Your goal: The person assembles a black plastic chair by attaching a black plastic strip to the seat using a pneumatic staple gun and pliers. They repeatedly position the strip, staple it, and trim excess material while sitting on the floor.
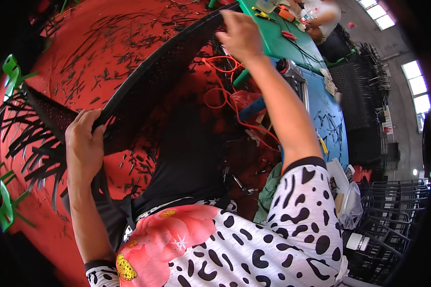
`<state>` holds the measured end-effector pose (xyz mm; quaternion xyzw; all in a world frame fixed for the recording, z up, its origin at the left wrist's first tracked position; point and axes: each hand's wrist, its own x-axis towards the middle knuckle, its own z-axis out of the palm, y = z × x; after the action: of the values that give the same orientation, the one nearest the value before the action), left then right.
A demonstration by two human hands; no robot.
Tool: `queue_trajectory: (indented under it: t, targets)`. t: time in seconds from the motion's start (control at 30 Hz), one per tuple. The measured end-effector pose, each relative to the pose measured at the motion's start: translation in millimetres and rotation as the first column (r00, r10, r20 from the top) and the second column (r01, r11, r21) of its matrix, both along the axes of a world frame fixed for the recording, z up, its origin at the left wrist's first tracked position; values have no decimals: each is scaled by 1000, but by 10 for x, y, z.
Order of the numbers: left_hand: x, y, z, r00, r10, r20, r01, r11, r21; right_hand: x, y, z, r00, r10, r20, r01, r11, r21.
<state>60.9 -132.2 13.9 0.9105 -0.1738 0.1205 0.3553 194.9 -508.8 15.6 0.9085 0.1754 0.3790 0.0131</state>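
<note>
Your spotted black-and-white top (273, 248) with the big pink flower filled the bottom of the shot, closest to the lens; from there both bare forearms went up to a long black woven wicker panel (163, 71) that ran diagonally from lower left to the top middle, held up over the red floor (81, 48); your left hand (84, 141) had its grip clamped round the panel's dark rim near the lower end, fingers curled over the edge; your right hand (242, 33) was closed on the rim at the upper end, up by the green worktop (277, 40); loose black strips (28, 143) fanned out from the panel's lower left end, and short black offcuts (96, 67) lay scattered all over the floor; an orange cable (225, 91) looped on the floor under your right arm; a blue worktop (328, 124) sat to the right, with stacked black wicker frames (388, 210) further right; another person's arm (318, 24) rested at the far end of the green worktop.
</note>
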Motion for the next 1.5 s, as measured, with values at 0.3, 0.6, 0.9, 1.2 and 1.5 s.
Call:
queue_trajectory:
  t: [0.3,0.6,0.9,1.2,1.5]
  targets:
    - [-124,-74,16,999,-51,6,51,999,-4,-1060,-2116,-658,279,-558,-781,890,457,-8]
    - [-88,-29,-49,998,-60,-21,60,998,7,-1178,-2282,-468,392,-355,-849,816,560,142]
    - [-26,13,-64,992,-107,-66,109,994,29,-1874,-72,604,629,529,-570,326,486,811]
    - [1,76,-70,991,-96,-98,99,995,18,-2019,1157,721,281,679,-678,241,634,735]
    - [-21,40,-114,992,-102,-72,104,995,13,-1941,1301,814,153,644,-750,280,699,658]
